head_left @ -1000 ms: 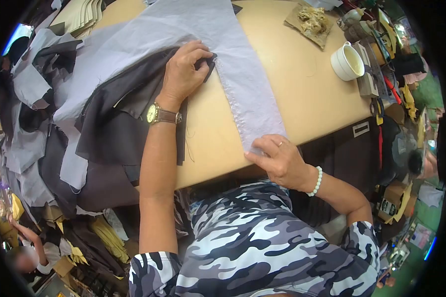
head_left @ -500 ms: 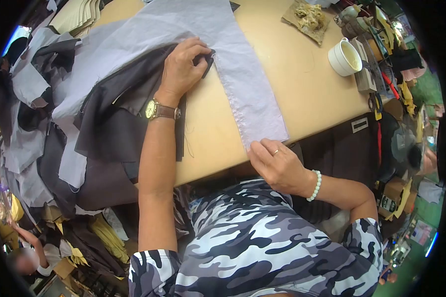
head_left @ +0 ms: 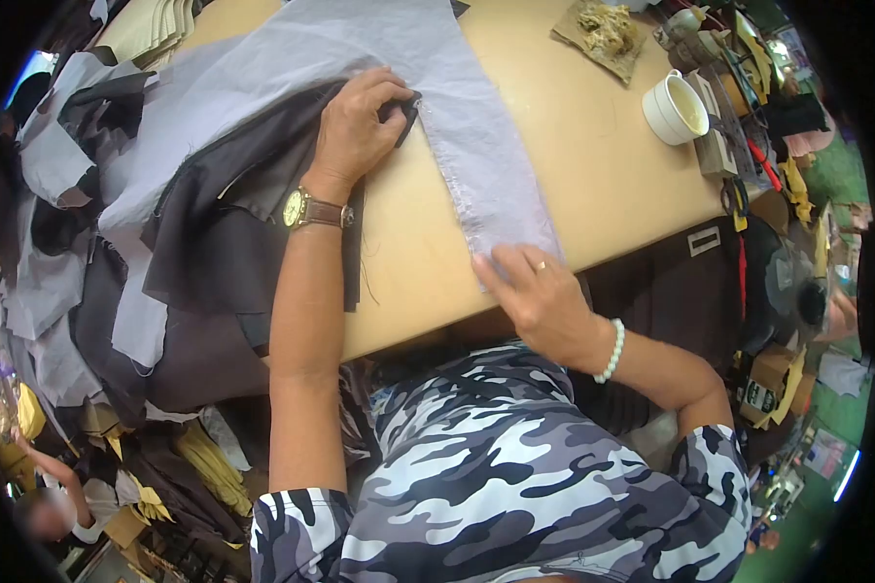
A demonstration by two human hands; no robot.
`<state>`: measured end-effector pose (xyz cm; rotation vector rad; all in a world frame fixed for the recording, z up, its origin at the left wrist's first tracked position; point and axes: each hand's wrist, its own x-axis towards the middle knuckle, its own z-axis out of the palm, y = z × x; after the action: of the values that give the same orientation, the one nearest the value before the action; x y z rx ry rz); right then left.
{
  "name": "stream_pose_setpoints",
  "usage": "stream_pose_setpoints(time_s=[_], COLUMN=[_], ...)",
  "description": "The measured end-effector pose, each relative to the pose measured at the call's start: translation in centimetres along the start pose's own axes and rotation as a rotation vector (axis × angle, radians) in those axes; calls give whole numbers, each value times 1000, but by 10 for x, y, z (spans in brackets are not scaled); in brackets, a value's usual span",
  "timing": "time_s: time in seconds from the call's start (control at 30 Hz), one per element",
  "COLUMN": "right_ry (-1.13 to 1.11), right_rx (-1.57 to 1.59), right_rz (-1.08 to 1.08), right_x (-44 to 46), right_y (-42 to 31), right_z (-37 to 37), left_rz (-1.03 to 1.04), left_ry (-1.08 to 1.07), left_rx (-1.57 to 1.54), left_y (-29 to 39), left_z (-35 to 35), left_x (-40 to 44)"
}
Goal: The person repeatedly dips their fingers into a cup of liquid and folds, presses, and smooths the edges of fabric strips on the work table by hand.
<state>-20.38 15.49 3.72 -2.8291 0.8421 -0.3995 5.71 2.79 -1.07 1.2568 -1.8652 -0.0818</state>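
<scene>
My left hand [head_left: 362, 126] is closed on the corner of a dark grey fabric piece [head_left: 253, 194], its fingertips and thumb together at the folded edge. The pinched corner is partly hidden. A long light grey fabric panel [head_left: 476, 146] lies across the table, with one strip running down toward me. Over the lower end of that strip rests my right hand [head_left: 544, 296], thumb stretched out at the stitched left edge and apart from the loosely bent fingers. The strip's bottom corner is mostly covered by this hand.
A white cup [head_left: 675, 110] stands at the table's right, near scissors [head_left: 737, 199] and bottles [head_left: 695, 49]. Something crumpled lies on a brown cloth scrap [head_left: 603, 39]. Fabric pieces [head_left: 53, 262] heap over the left side. Another person [head_left: 63, 496] is at lower left.
My right hand has moved slightly up from the strip's bottom corner, and its thumb has come away from the fingers. The strip's end has shifted a little. The left hand stays in place.
</scene>
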Motion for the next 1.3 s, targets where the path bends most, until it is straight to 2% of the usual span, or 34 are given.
stream_pose_setpoints(time_s=[0.07,0.17,0.27,0.37,0.47,0.57,0.67,0.77,0.9,0.93,1.03,1.2,1.3], right_ry=[21,14,21,-33,-20,-29,7,-14,-25,-25,-95,458,690], right_rx=[4,204,216,2,-56,132,43,2,273,253,445,445,553], right_rz=[-34,-1,120,66,-36,11,52,3,127,111,23,294,455], right_x=[-12,-17,-1,0,-12,-12,-2,-7,-17,-15,-15,2,2], right_y=[-6,0,2,-8,-21,-10,-5,-12,-7,-9,-2,33,61], right_z=[-1,-3,-6,-3,-1,-9,-7,-6,-7,-11,-16,-37,-26], left_rz=[-8,11,-10,-11,-3,-3,-6,-3,-21,-23,50,-69,-557], left_ry=[-9,5,-17,6,4,4,11,7,-9,-12,28,184,159], left_rx=[-3,23,-1,13,22,-1,-24,-22,-1,-4,48,220,316], left_y=[-1,0,0,0,-1,2,2,7,7,9,15,22,31], left_z=[0,0,0,1,-1,1,0,-1,-1,-2,-11,-65,-107], left_x=[0,0,1,0,0,1,2,3,2,3,7,20,13])
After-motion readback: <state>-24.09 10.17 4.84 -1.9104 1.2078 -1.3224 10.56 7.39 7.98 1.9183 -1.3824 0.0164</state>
